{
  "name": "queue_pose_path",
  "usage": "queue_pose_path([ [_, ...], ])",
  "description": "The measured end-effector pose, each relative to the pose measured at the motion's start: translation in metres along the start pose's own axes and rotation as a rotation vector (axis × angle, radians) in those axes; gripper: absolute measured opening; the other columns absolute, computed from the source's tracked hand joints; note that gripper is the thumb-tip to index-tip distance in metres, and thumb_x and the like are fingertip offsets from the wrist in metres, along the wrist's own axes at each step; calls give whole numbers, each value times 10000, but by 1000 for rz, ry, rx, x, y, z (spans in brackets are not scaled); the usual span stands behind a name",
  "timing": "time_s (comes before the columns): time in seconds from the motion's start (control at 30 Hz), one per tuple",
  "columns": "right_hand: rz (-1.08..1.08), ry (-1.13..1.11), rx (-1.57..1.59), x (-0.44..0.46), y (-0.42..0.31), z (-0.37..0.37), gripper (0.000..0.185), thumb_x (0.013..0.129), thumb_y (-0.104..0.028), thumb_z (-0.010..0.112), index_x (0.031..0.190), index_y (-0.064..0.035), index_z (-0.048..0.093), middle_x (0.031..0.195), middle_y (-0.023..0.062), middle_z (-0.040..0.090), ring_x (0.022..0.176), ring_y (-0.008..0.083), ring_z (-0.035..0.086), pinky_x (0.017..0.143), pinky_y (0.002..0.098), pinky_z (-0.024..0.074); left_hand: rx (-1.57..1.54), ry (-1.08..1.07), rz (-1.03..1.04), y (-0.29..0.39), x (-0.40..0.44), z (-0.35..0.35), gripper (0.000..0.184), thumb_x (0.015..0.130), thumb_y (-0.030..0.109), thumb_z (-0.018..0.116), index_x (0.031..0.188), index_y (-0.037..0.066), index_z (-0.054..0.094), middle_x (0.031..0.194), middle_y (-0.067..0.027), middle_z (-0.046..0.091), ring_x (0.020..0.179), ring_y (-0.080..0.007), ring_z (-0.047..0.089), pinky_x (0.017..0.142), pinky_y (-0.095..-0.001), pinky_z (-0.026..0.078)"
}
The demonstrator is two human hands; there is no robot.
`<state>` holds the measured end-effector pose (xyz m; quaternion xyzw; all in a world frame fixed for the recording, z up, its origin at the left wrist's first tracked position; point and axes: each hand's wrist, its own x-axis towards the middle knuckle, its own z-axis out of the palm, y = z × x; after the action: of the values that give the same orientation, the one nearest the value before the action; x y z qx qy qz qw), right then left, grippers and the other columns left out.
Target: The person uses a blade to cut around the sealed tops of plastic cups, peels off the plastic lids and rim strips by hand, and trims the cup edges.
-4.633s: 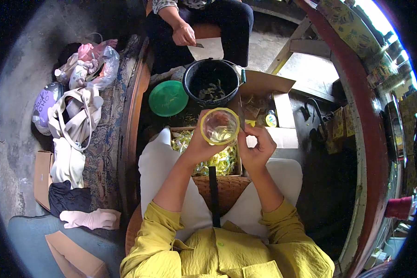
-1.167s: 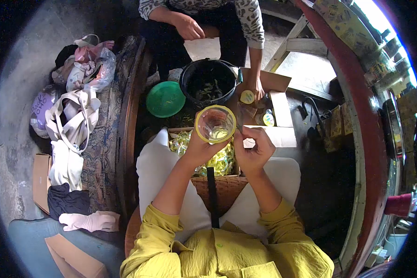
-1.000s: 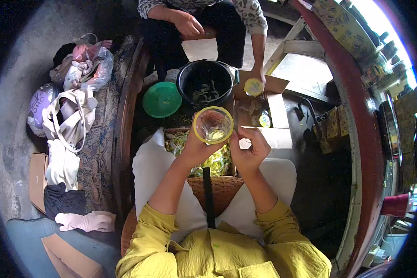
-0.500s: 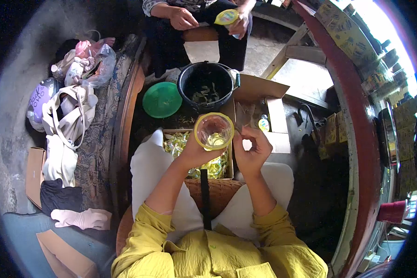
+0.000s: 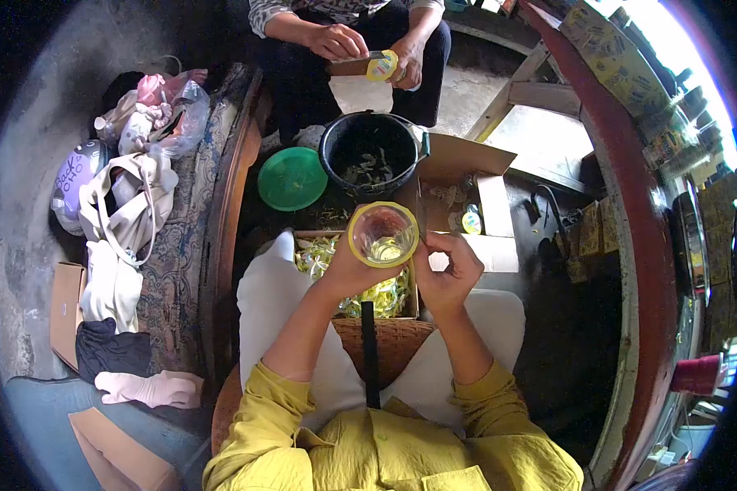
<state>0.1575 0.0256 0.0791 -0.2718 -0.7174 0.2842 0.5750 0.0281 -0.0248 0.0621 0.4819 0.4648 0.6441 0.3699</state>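
My left hand (image 5: 348,274) is wrapped round a clear plastic cup (image 5: 384,235) with a yellow rim, its open top facing me. Beside the cup's right edge, my right hand (image 5: 448,274) is closed in a pinch; what its fingertips hold is too small to make out. Below both hands lies a box of yellow and clear strips (image 5: 315,254). Just beyond the cup stands a black bucket (image 5: 329,168) with pale scraps inside.
A green lid (image 5: 291,178) lies left of the bucket. An open cardboard box (image 5: 495,204) holds another cup. Opposite, a co-worker's hands (image 5: 407,59) hold a yellow-lidded cup (image 5: 381,65). Bags and clothes lie on the left bench.
The co-worker took a yellow-lidded cup from the cardboard box, lifted it to the lap and brought both hands together at it. My hands keep nearly the same pose at my cup.
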Motion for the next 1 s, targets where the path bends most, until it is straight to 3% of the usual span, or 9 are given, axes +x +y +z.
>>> queue_pose_path([
  [0.6, 25, -74, 11, 4, 7, -7, 164, 659, 52, 633, 816, 13, 608, 735, 115, 626, 611, 159, 606, 561, 242, 477, -7, -170, -17, 0, -4, -3, 629, 544, 51, 738, 1096, 54, 437, 1045, -48, 496, 1003, -151, 481, 894, -302, 375],
  [1.0, -16, 5, 28, -2, -8, -1, 149, 649, 56, 649, 777, 15, 586, 684, 109, 608, 574, 149, 593, 532, 235, 465, -136, -29, -44, 7, -1, -6, 549, 617, 14, 696, 1094, 74, 431, 1028, -36, 484, 990, -137, 478, 875, -293, 411],
])
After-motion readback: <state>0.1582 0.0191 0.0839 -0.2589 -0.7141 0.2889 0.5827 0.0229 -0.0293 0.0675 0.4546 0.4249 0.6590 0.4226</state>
